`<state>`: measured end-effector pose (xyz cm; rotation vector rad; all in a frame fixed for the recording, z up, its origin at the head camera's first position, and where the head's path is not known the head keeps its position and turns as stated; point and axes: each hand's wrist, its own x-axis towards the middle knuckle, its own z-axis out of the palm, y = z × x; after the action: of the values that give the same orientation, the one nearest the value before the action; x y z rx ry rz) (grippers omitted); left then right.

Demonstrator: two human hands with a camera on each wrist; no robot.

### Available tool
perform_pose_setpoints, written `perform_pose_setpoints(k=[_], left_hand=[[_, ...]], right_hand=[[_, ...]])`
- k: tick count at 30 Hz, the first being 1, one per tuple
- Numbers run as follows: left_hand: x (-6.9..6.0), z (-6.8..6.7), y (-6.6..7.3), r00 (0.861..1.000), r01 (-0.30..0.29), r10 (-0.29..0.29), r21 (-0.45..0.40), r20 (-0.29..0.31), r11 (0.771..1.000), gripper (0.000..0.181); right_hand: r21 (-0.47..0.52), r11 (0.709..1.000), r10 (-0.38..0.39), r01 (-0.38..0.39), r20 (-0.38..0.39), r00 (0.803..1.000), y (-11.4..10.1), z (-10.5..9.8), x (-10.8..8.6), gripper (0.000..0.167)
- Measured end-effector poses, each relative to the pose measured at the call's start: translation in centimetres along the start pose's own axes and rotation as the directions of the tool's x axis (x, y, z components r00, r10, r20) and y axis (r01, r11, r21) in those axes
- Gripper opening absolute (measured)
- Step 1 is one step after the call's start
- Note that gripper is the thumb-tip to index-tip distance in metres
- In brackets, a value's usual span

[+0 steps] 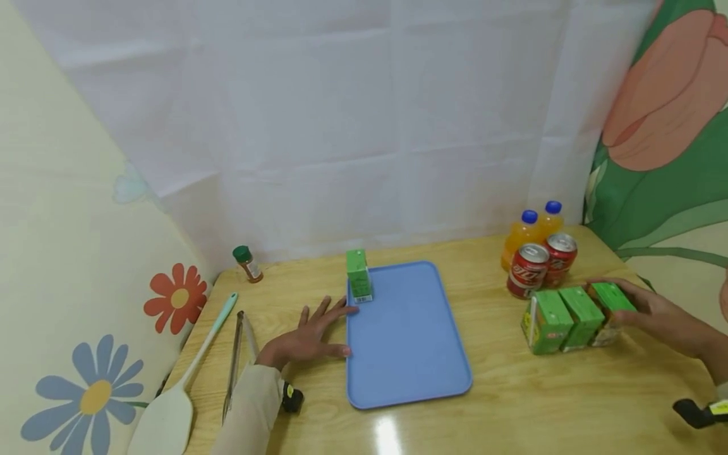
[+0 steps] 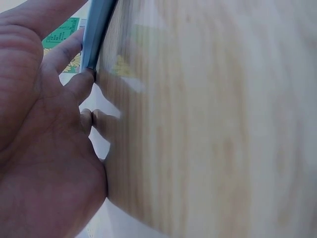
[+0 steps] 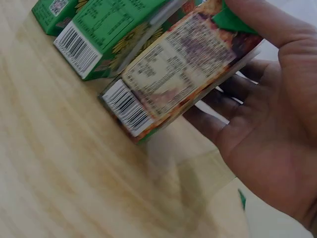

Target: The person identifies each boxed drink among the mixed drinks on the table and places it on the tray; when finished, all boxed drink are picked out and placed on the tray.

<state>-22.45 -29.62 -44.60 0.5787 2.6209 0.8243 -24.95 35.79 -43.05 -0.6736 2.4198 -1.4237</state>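
At the right of the head view my right hand (image 1: 668, 313) grips the end drink carton (image 1: 613, 297) of a row. Its thumb lies across the upper part and the fingers reach round the far side; the right wrist view shows this carton's printed brown panel (image 3: 173, 69) and barcode. Two green drink cartons (image 1: 550, 316) (image 1: 581, 313) stand beside it. My left hand (image 1: 304, 341) has its fingers spread, with fingertips touching the left rim of a blue tray (image 1: 404, 341). Another green drink carton (image 1: 358, 278) stands upright at the tray's far left corner.
Behind the carton row are two red cans (image 1: 526, 272) (image 1: 560, 256) and two orange drink bottles (image 1: 517, 239) (image 1: 550, 218) with blue caps. To the left lie metal tongs (image 1: 234, 360) and a long-handled pale turner (image 1: 170, 414). A green-capped spice jar (image 1: 248, 264) stands near the back.
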Motion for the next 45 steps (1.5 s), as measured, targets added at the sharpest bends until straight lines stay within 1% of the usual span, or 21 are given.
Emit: perform_pose_setpoints(k=[4,6,9,11,14,17,24,28,31,36,39,45], left_hand=[[0.0,0.1,-0.2,1.000,0.001,-0.001,0.001,0.000,1.000,0.084],[-0.1,0.2,-0.4,1.000,0.001,-0.001,-0.003,-0.002,1.000,0.084],[-0.2,0.2,-0.4,1.000,-0.002,0.002,-0.008,-0.002,1.000,0.084],[-0.2,0.2,-0.3,1.000,-0.009,0.009,-0.006,0.000,1.000,0.084],[-0.2,0.2,-0.2,1.000,-0.010,0.010,-0.001,0.000,1.000,0.084],[-0.2,0.2,-0.2,1.000,-0.006,0.006,0.005,-0.001,1.000,0.084],[-0.1,0.0,-0.1,1.000,-0.004,0.004,0.007,0.001,1.000,0.084],[0.0,-0.1,0.0,1.000,0.002,-0.002,0.010,0.001,1.000,0.085],[0.0,-0.1,0.0,1.000,0.005,-0.005,0.017,-0.002,1.000,0.085],[0.0,-0.1,0.0,1.000,0.004,-0.004,0.024,-0.003,1.000,0.085],[0.0,-0.1,0.1,1.000,0.002,-0.002,0.023,-0.003,1.000,0.085],[-0.1,-0.1,0.1,1.000,0.001,-0.001,0.015,0.000,1.000,0.085]], right_hand=[[0.037,0.998,-0.041,0.042,-0.028,0.999,0.7,0.4,-0.1,0.061],[0.055,0.997,-0.049,0.050,-0.030,0.998,1.0,0.5,0.0,0.065],[0.073,0.997,-0.034,0.036,-0.034,0.999,1.3,0.7,-0.1,0.069],[0.081,0.995,-0.048,0.051,-0.037,0.998,1.5,0.8,-0.3,0.069],[0.096,0.991,-0.092,0.096,-0.042,0.995,1.7,0.8,-0.5,0.064],[0.077,0.989,-0.123,0.127,-0.044,0.991,1.8,0.7,-0.5,0.061],[0.043,0.989,-0.137,0.140,-0.063,0.989,1.5,0.5,-0.4,0.058],[0.020,0.989,-0.143,0.145,-0.080,0.987,1.8,0.4,-0.5,0.058],[-0.019,0.990,-0.139,0.138,-0.107,0.984,1.9,0.3,-0.7,0.059],[-0.105,0.991,-0.102,0.084,-0.173,0.980,1.6,0.1,-0.8,0.065],[-0.132,0.989,-0.097,0.071,-0.196,0.976,1.4,-0.3,-0.9,0.067],[-0.202,0.979,-0.077,0.024,-0.261,0.962,1.2,-1.1,-1.1,0.072]])
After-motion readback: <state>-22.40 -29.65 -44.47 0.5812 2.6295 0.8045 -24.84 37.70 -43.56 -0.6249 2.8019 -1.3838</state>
